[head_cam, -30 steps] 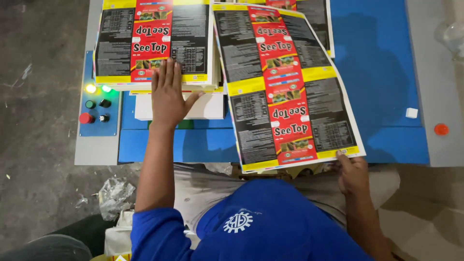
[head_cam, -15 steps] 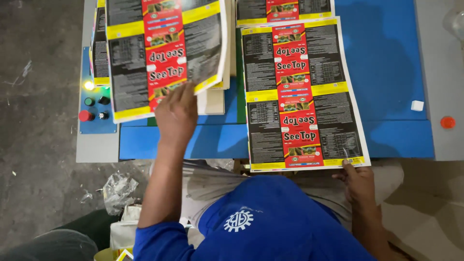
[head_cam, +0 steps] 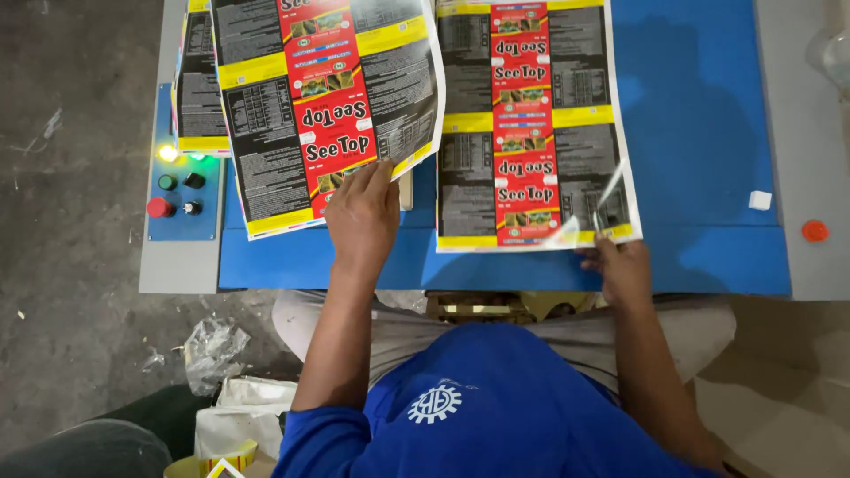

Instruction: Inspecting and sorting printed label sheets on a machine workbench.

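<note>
Fingers [head_cam: 376, 177] of the left hand [head_cam: 361, 217] laid over the near edge of a lifted printed sheet [head_cam: 323, 97], thumb hidden beneath, so pinching it by the look of things; sheet tilted, raised off the blue worktop [head_cam: 708, 133], far end cut off by the top of the frame. Right hand [head_cam: 622, 265] at the near right corner of the flat stack of printed sheets [head_cam: 531, 124], just right of the lifted sheet; fingertips tucked under a curled, glossy corner [head_cam: 602, 208], grip itself hard to make out, so impossible to say whether clenched or loose. Stack's far edge likewise cut off.

Partly covered by the lifted sheet, to its left: another pile of the same sheets [head_cam: 197, 97], only a strip showing. Below that pile, a small control panel [head_cam: 181, 190] with a lit yellow and green lamp, dark knobs and a red button. Well to the right of the flat stack, a small white block [head_cam: 760, 200] on the blue surface and a red cap [head_cam: 815, 231] on the grey border. Left of the person's blue shirt [head_cam: 496, 416], crumpled plastic wrap [head_cam: 211, 350] on the floor, contents unclear.
</note>
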